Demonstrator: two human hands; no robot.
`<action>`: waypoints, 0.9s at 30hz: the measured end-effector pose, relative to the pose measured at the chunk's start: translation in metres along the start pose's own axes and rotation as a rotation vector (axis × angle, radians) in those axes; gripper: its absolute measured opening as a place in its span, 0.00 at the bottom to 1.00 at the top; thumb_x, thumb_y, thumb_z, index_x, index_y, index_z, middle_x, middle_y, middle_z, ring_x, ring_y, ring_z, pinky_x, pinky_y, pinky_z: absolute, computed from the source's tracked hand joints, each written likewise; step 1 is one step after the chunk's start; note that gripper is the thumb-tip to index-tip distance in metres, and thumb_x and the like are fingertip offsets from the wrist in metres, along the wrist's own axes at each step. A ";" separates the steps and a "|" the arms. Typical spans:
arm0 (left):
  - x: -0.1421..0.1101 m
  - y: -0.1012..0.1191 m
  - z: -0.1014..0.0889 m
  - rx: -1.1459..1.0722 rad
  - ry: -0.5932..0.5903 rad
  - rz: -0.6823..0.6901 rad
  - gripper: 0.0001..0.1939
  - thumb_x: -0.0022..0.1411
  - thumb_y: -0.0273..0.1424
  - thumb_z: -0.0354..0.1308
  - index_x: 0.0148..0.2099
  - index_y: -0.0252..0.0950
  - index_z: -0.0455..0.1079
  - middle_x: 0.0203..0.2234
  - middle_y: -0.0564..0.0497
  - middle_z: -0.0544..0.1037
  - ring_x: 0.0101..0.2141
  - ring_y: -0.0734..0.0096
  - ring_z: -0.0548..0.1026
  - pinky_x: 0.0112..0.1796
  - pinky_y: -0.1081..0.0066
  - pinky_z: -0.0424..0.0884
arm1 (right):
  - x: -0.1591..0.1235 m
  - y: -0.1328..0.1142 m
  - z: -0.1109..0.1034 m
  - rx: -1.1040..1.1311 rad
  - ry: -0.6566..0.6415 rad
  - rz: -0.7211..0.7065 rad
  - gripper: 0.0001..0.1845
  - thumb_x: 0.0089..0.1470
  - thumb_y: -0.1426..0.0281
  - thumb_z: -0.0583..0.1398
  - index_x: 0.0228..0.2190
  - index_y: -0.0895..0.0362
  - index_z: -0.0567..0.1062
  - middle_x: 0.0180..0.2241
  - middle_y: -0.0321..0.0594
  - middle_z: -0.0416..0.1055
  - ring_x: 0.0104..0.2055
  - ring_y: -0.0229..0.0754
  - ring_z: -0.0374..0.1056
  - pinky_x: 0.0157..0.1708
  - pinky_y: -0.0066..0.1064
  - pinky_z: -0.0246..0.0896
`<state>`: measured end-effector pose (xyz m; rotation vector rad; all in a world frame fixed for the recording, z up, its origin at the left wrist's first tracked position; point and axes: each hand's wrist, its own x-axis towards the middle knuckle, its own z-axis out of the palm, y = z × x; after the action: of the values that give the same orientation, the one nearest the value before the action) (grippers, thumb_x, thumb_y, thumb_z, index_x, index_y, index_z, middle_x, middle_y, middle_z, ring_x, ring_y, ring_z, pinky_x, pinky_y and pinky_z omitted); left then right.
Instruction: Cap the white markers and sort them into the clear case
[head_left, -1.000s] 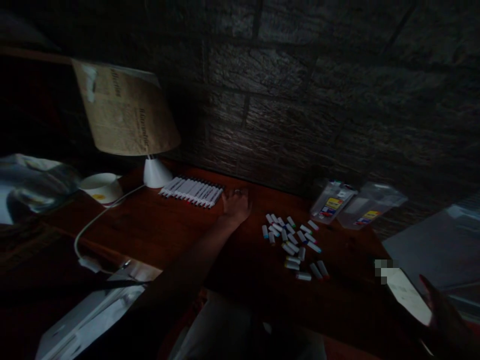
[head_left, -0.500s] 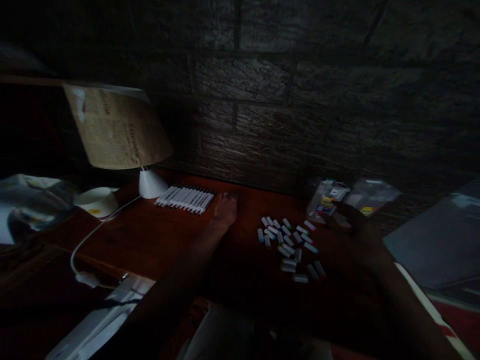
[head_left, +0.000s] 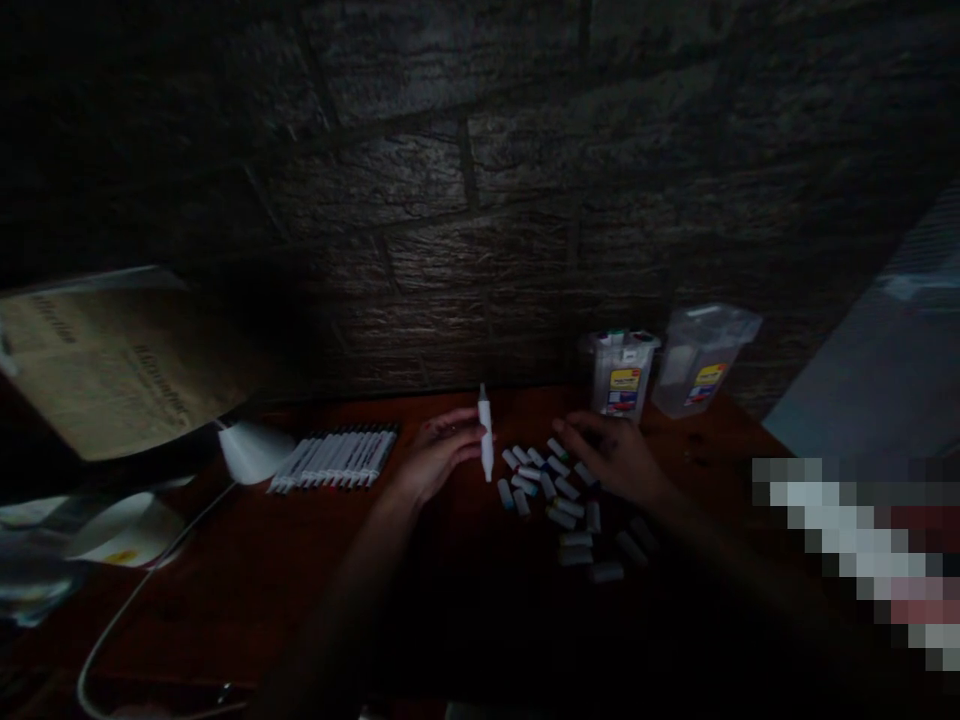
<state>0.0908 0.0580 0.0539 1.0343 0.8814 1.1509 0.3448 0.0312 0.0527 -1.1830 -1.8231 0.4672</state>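
A white marker [head_left: 486, 440] with no cap on its upper end stands nearly upright in my left hand [head_left: 442, 450], pinched between thumb and fingers above the tabletop. Over the back right of a loose scatter of marker caps [head_left: 568, 508] reaches my right hand [head_left: 615, 455]. Its thumb and forefinger are apart, and I see nothing between them. The caps are white with coloured ends and lie on the dark wooden desk. To the left of my left hand, several white markers [head_left: 337, 458] lie side by side in a neat row.
Two clear plastic boxes, a nearer one [head_left: 621, 375] and another [head_left: 701, 360], stand against the brick wall [head_left: 420, 180]. At left are a lamp [head_left: 255, 450] with a newsprint shade, a white cord [head_left: 124, 610] and a roll of tape [head_left: 131, 530].
My left hand has come away from the marker row and now shows an upright marker. My right hand has moved left from the clear boxes to the caps. The view has tilted and shifted.
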 end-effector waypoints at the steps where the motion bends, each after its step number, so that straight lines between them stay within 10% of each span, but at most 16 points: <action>1: -0.002 0.001 0.005 -0.078 -0.024 0.015 0.17 0.47 0.25 0.69 0.42 0.32 0.76 0.34 0.47 0.82 0.33 0.66 0.80 0.39 0.65 0.77 | 0.000 0.001 0.002 0.020 -0.019 0.004 0.20 0.61 0.54 0.55 0.29 0.56 0.77 0.25 0.37 0.75 0.25 0.38 0.68 0.26 0.29 0.59; 17: -0.005 -0.015 0.018 -0.330 -0.125 0.003 0.14 0.51 0.20 0.67 0.40 0.36 0.71 0.33 0.52 0.81 0.32 0.71 0.81 0.33 0.74 0.77 | -0.001 0.017 0.007 -0.063 -0.063 0.009 0.23 0.61 0.54 0.54 0.24 0.55 0.76 0.20 0.34 0.69 0.21 0.36 0.62 0.23 0.30 0.53; 27: 0.000 -0.016 0.022 -0.356 0.023 0.026 0.13 0.48 0.21 0.68 0.37 0.35 0.74 0.29 0.55 0.79 0.28 0.77 0.77 0.31 0.77 0.73 | 0.003 0.024 0.003 -0.161 -0.117 0.003 0.20 0.60 0.58 0.55 0.28 0.56 0.79 0.23 0.36 0.75 0.23 0.37 0.67 0.26 0.29 0.58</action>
<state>0.1164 0.0523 0.0453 0.7439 0.6509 1.2886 0.3546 0.0455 0.0360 -1.2904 -1.9896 0.4042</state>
